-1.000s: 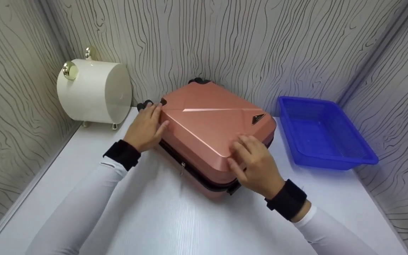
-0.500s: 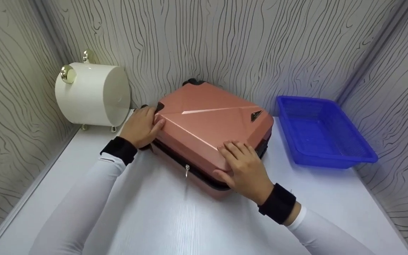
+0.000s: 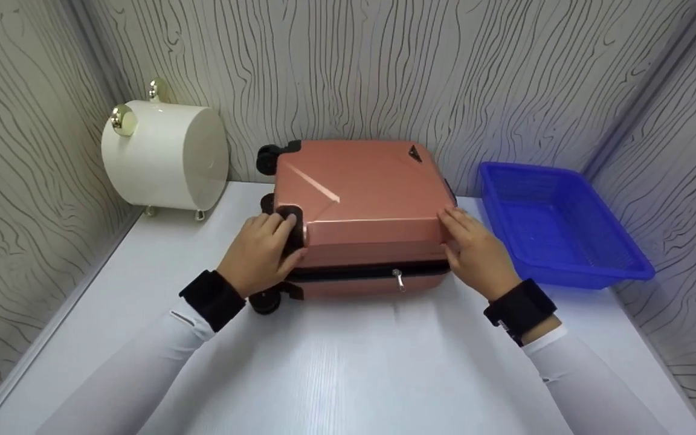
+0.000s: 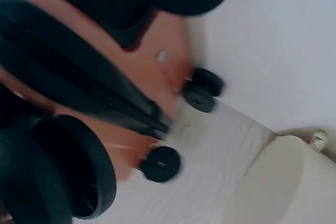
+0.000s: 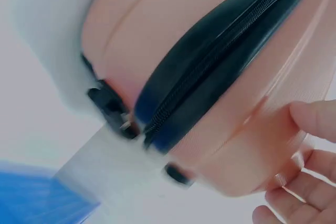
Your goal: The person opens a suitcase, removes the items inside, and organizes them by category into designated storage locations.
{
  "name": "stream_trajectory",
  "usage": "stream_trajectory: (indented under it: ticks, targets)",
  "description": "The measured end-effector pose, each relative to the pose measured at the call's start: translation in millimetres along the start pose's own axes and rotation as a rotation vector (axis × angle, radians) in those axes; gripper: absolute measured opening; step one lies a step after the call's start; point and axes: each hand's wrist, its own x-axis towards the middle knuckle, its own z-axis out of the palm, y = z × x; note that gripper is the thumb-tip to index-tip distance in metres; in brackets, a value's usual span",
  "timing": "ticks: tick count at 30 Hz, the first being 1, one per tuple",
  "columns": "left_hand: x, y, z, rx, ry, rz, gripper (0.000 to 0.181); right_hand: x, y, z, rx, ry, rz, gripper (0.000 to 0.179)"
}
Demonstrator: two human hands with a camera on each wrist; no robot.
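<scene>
A rose-pink hard-shell suitcase (image 3: 366, 181) lies flat on the white table, its long zipper side facing me. My left hand (image 3: 257, 251) grips the near left corner, fingers over the black corner guard and thumb on the side. At the near right corner, my right hand (image 3: 478, 251) holds the shell with fingertips on the top edge and thumb against the side. The zipper pull (image 3: 399, 280) hangs at the front. Black wheels (image 4: 163, 164) show at the suitcase's left end in the left wrist view. In the right wrist view, fingers (image 5: 310, 187) wrap the shell's edge.
A white drum-shaped container (image 3: 154, 157) with gold knobs and feet stands at the back left. To the right of the suitcase sits a blue plastic basket (image 3: 571, 272). Wood-patterned walls (image 3: 360, 66) enclose the table on the back and sides.
The suitcase has turned from a diagonal position to lie square to me, its wheels now at the left. Both hands have moved along with its near corners.
</scene>
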Motion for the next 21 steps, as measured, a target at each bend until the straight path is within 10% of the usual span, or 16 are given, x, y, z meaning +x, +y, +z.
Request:
stream_trajectory:
  ticks: [15,21]
  targets:
    - [-0.9,54.9,-17.4,-0.143,0.037,0.106,0.035,-6.5,8,27,-0.011,0.103,0.246,0.041]
    - [10.2,52.9,-25.0,-0.146,-0.001,0.085,0.030,-32.3,-1,53,0.143,-0.110,0.289,0.030]
